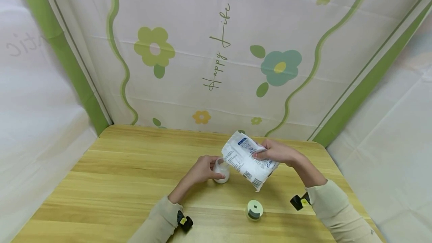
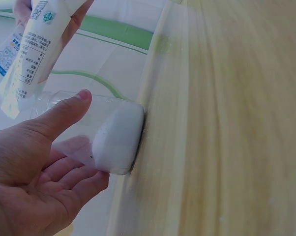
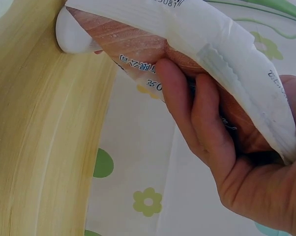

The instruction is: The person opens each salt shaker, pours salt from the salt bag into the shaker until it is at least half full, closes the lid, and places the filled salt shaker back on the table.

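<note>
A small clear jar (image 1: pixel 221 175) stands upright on the wooden table, its lower part filled with a white substance (image 2: pixel 121 135). Around its side curl the thumb and fingers of my left hand (image 1: pixel 201 170), holding it. My right hand (image 1: pixel 278 152) grips a white printed plastic bag (image 1: pixel 248 164), tilted so that one end overlaps the jar's mouth in the head view. From the right wrist view, the bag (image 3: pixel 222 54) shows a partly see-through side, and my fingers (image 3: pixel 207 113) press into it. The opening of the bag is hidden.
A round pale-green lid (image 1: pixel 254 210) lies on the table (image 1: pixel 118 183), nearer to me and right of the jar. Behind the table's far edge hangs a white curtain (image 1: pixel 189 96) with flowers and lettering. More fabric walls enclose both sides.
</note>
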Demonstrator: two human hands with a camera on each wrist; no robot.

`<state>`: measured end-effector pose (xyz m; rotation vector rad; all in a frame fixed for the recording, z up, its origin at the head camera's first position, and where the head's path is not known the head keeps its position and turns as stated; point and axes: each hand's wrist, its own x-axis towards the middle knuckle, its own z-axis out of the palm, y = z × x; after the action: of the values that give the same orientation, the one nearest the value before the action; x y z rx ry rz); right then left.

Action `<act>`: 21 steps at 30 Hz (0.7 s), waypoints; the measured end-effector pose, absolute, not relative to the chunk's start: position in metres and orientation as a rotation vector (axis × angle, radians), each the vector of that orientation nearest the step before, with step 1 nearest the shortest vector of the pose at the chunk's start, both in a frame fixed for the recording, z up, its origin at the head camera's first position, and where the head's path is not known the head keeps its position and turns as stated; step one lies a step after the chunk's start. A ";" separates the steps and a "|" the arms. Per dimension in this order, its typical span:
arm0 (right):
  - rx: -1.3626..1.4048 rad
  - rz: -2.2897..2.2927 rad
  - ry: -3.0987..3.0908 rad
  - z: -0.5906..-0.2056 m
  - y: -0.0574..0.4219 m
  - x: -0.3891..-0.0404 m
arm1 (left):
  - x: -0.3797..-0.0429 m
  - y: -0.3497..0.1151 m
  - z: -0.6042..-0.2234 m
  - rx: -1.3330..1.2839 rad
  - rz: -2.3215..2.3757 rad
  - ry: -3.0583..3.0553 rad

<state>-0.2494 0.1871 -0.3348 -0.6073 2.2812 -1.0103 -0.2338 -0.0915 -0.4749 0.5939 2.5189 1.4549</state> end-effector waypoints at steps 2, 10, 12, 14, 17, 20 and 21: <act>-0.606 -1.006 2.284 -0.335 0.187 -0.249 | -0.234 -0.091 -0.475 0.592 1.460 2.516; -0.593 -1.001 2.293 -0.335 0.187 -0.249 | -0.234 -0.091 -0.475 0.592 1.438 2.538; -0.591 -0.998 2.294 -0.335 0.187 -0.250 | -0.234 -0.092 -0.475 0.597 1.428 2.548; -0.593 -0.997 2.294 -0.336 0.187 -0.250 | -0.234 -0.092 -0.475 0.602 1.424 2.555; -0.597 -0.997 2.293 -0.336 0.187 -0.250 | -0.234 -0.092 -0.475 0.603 1.428 2.550; -0.604 -0.996 2.293 -0.336 0.186 -0.250 | -0.234 -0.092 -0.474 0.602 1.437 2.539; -0.607 -0.996 2.293 -0.336 0.186 -0.250 | -0.234 -0.092 -0.474 0.601 1.439 2.537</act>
<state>-0.2498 0.1860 -0.3356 -0.6066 2.2931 -0.9964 -0.2341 -0.0919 -0.4741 0.6009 2.5369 1.4391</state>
